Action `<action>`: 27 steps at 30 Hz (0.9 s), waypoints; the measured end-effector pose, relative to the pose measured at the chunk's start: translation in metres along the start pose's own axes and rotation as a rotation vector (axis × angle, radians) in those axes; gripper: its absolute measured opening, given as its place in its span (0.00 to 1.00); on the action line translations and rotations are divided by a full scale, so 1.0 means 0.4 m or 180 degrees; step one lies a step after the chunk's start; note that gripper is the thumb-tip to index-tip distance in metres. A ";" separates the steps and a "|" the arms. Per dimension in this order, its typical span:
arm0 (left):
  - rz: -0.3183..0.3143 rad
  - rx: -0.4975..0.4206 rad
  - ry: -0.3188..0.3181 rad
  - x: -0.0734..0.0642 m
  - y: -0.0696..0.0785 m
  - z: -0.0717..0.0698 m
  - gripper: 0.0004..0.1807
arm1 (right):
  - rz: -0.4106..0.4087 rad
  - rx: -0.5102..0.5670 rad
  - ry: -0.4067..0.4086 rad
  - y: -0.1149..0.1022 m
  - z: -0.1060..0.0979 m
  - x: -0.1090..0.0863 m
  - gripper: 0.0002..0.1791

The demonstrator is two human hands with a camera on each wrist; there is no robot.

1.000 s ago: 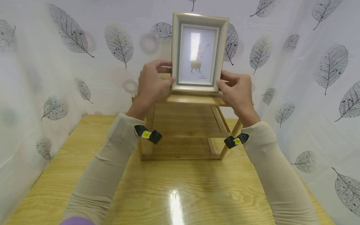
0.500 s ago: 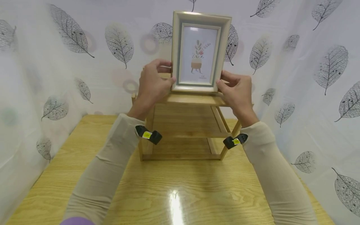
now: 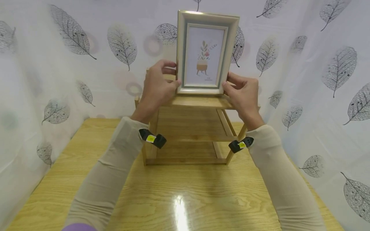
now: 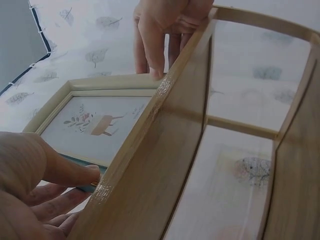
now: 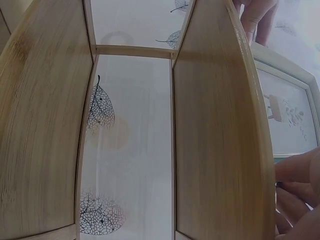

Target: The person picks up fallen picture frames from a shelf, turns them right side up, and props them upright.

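A picture frame (image 3: pixel 205 54) with a cream-gold border and a potted-plant print stands nearly upright at the top tier of a wooden shelf rack (image 3: pixel 190 102). My left hand (image 3: pixel 159 85) grips its lower left edge, thumb on the front and fingers at the side. On the other side my right hand (image 3: pixel 242 93) pinches the lower right edge. The left wrist view shows the frame (image 4: pixel 105 120) just past the rack's top board, held from both sides. From the right wrist the frame (image 5: pixel 287 110) is partly hidden by the top board. Whether its bottom touches the board, I cannot tell.
The rack stands on a shiny wood-grain table (image 3: pixel 179 189). Its middle shelf (image 3: pixel 190 123) and bottom shelf (image 3: pixel 185 150) lie below the hands. A white curtain (image 3: pixel 95 64) with dark leaf prints hangs behind and on both sides.
The top of the picture frame has tilted slightly, its upper right corner shifting up and right. The glare on the glass has gone, so the print shows plainly. Both hands keep their grip.
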State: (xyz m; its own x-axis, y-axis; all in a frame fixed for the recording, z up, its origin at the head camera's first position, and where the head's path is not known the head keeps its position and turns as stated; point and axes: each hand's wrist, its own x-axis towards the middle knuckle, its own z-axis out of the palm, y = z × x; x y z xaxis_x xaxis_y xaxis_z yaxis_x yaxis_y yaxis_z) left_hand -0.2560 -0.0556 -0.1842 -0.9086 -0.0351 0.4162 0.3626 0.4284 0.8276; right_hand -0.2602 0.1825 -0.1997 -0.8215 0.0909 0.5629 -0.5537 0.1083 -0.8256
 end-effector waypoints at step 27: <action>0.0088 0.0258 -0.0213 -0.003 0.007 -0.006 0.25 | 0.0121 -0.0311 0.0106 -0.004 0.000 -0.006 0.17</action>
State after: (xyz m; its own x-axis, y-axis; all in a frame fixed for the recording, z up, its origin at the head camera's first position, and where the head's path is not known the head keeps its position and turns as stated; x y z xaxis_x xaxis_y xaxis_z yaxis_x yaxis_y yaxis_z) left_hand -0.2534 -0.0564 -0.1814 -0.9112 0.0371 0.4102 0.3724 0.5000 0.7819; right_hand -0.2572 0.1821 -0.1997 -0.8358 0.1295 0.5335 -0.5049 0.2001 -0.8396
